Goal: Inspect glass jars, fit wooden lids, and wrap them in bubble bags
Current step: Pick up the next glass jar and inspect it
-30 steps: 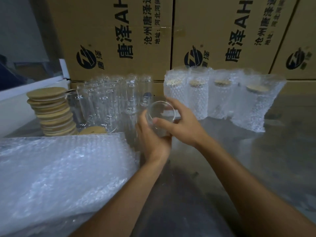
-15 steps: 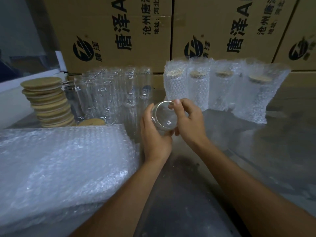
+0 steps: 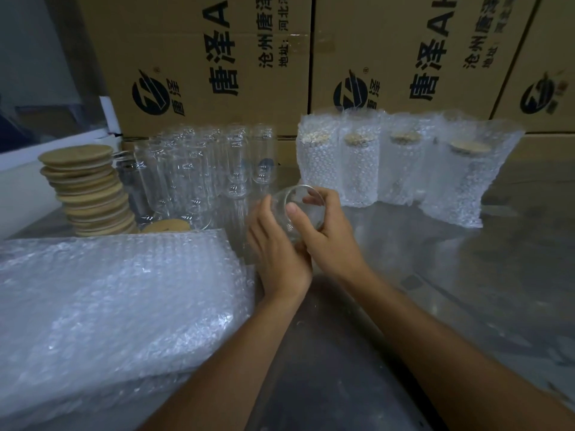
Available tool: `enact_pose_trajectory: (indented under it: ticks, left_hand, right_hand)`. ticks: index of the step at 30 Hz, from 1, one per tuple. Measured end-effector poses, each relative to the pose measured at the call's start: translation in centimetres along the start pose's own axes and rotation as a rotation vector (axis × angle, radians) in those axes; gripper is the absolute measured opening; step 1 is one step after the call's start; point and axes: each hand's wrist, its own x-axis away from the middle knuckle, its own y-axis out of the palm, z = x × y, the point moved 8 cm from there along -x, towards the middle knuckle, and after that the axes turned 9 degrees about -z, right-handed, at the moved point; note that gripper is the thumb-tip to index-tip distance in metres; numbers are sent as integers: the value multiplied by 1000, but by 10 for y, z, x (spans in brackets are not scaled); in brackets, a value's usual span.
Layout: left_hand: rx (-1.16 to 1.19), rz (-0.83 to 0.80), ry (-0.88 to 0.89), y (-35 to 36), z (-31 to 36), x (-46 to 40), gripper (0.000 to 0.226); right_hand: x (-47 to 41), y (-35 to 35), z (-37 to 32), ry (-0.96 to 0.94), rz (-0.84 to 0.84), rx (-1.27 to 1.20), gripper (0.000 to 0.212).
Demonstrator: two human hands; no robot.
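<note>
**Operator:** Hands first; my right hand (image 3: 331,236) has its fingers and thumb curled round a bare glass jar (image 3: 298,209), held tilted above the metal table (image 3: 466,290) with the open mouth turned up toward me; my left hand (image 3: 278,253) lies against the jar's near side, fingers fairly straight and touching the glass.

**Second:** Where is the jar relative to the rest?

**Operator:** Centre of view; just right of the cluster of empty jars (image 3: 199,175) and in front of the wrapped row; four wrapped jars (image 3: 401,163) stand upright in bubble bags at the back right, each showing a wooden lid through the plastic.

**Second:** And the supplies?

**Operator:** Stack of wooden lids (image 3: 88,194) at far left, leaning a little; one loose lid (image 3: 166,227) lies flat beside it; a pile of bubble bags (image 3: 109,309) covers the near left; printed cardboard boxes (image 3: 217,66) form the back wall.
</note>
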Motion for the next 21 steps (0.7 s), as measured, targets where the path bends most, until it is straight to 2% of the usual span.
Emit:
enact_pose_trajectory:
  ticks: [3, 6, 9, 13, 16, 21]
  left_hand:
    - [-59, -115, 50, 8, 6, 1, 80]
    - [-107, -191, 82, 12, 10, 3, 86]
    - [-68, -170, 57, 10, 8, 2, 85]
    - [82, -26, -54, 1, -4, -2, 81]
    - [187, 30, -105, -1, -10, -3, 88]
    - [142, -20, -44, 1, -6, -3, 91]
  right_hand:
    - [1, -8, 8, 82, 63, -56, 61]
    - [3, -14, 12, 145, 108, -133, 66]
    - [4, -14, 11, 137, 106, -158, 54]
    - [4, -6, -4, -22, 61, -42, 55]
    - [2, -2, -9, -102, 70, 38, 41]
    - [-2, -18, 2, -39, 184, -23, 23]
